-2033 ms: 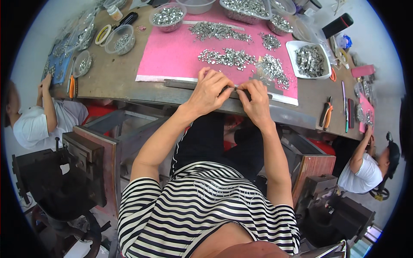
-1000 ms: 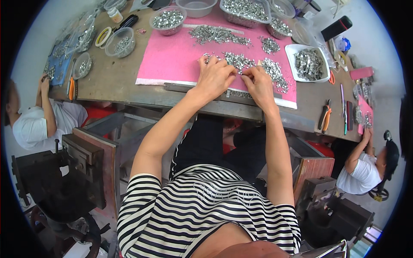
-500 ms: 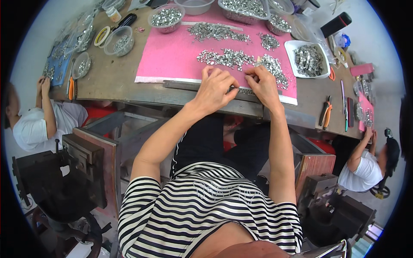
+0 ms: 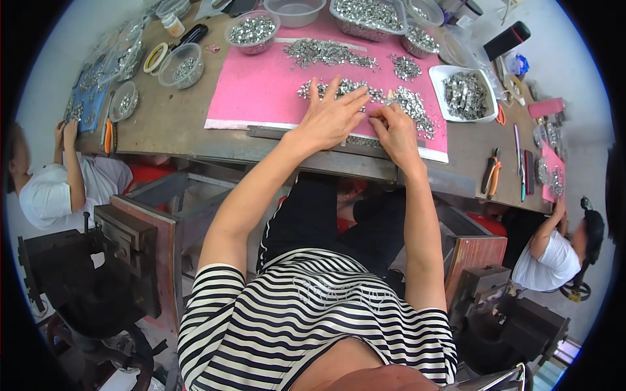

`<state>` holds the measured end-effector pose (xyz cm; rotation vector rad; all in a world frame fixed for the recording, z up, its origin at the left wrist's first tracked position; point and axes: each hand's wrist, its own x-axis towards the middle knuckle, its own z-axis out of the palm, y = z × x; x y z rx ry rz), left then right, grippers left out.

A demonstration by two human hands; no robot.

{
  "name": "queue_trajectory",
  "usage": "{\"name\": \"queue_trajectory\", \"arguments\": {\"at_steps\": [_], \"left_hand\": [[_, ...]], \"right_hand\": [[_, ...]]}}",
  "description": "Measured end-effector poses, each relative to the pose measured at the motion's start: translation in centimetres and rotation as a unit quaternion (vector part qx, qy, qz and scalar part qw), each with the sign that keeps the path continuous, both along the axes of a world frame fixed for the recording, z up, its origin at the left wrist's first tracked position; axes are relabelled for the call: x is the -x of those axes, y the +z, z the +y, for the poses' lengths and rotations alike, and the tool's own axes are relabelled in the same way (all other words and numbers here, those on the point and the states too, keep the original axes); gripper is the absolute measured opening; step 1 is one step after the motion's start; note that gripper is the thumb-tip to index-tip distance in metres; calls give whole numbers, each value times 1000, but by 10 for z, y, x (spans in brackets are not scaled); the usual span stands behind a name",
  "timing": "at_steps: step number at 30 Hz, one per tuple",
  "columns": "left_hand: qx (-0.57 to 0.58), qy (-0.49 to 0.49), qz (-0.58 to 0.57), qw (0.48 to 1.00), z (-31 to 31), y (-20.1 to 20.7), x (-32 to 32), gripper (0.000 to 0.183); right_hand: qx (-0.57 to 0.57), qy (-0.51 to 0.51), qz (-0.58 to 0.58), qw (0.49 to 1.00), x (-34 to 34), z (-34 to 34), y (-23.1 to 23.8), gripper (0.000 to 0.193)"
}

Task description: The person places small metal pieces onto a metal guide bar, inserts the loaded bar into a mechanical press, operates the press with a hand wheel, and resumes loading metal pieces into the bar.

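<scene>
My left hand (image 4: 331,118) reaches over a pile of small shiny metal pieces (image 4: 345,87) on the pink mat (image 4: 254,85), its fingers spread. To its right, my right hand (image 4: 396,133) is closed in a pinch, just above a narrow metal bar (image 4: 274,133) along the table's near edge. Whatever sits between those fingertips is too small to make out. A row of small pieces (image 4: 366,141) shows along the bar between my hands. Another pile of metal pieces (image 4: 412,107) lies beyond my right hand, and two more piles (image 4: 326,52) lie farther back.
Round plastic tubs (image 4: 253,31) of metal pieces stand at the back. A white tray (image 4: 437,85) of pieces is at the right, near orange-handled pliers (image 4: 493,177). Tape rolls (image 4: 154,57) lie left. A person (image 4: 49,186) works at far left, another (image 4: 548,257) at far right.
My left hand has moved away from the bar toward the metal pile, and its fingers have spread. My right hand stays pinched near the bar, shifted only slightly.
</scene>
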<state>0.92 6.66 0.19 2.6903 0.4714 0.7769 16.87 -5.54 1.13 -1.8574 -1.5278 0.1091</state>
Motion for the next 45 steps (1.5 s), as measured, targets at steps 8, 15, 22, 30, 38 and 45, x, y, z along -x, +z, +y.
{"name": "queue_trajectory", "arguments": {"at_steps": [8, 15, 22, 30, 38, 45], "left_hand": [[33, -65, 123, 990, -8, 6, 26, 39], [149, -32, -70, 986, -3, 1, 35, 17], [65, 55, -56, 995, -7, 2, 16, 12], [1, 91, -25, 996, -15, -2, 1, 11], [58, 16, -46, 997, -24, 5, 7, 8], [77, -25, -99, 992, -44, 0, 15, 12]], "right_hand": [[-17, 14, -65, 998, -2, -10, -5, 8], [-68, 47, -35, 996, 25, -36, 6, 7], [-94, 37, -61, 993, 29, -38, -4, 7], [-71, -21, -31, 997, 1, -17, -1, 14], [-33, -25, -88, 995, -15, 7, -8, 7], [-48, 8, 33, 998, 18, -37, 4, 4]]}}
